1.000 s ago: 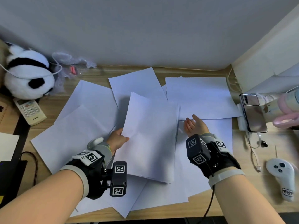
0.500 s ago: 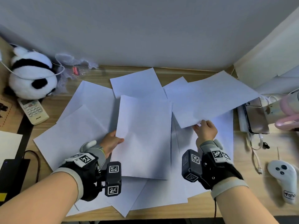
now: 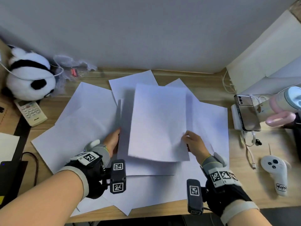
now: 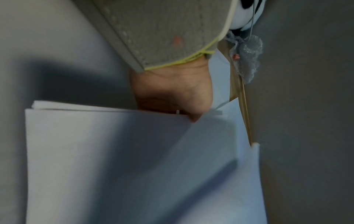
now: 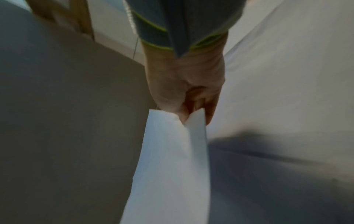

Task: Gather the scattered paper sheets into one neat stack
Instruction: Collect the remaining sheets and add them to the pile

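Note:
Several white paper sheets lie scattered and overlapping on the wooden desk. My left hand grips the left edge of a small held stack at the desk's centre; in the left wrist view the fingers curl round the stacked sheets. My right hand pinches the right edge of a single sheet held just over that stack. The right wrist view shows thumb and fingers pinching this sheet.
A plush panda and a remote control sit at the far left. A phone, a pink-handled bottle and cables lie at the right. A white controller rests near the front right. A wall closes the back.
My right hand has carried the sheet from the right side leftward, turned it upright and brought it over the stack that my left hand holds.

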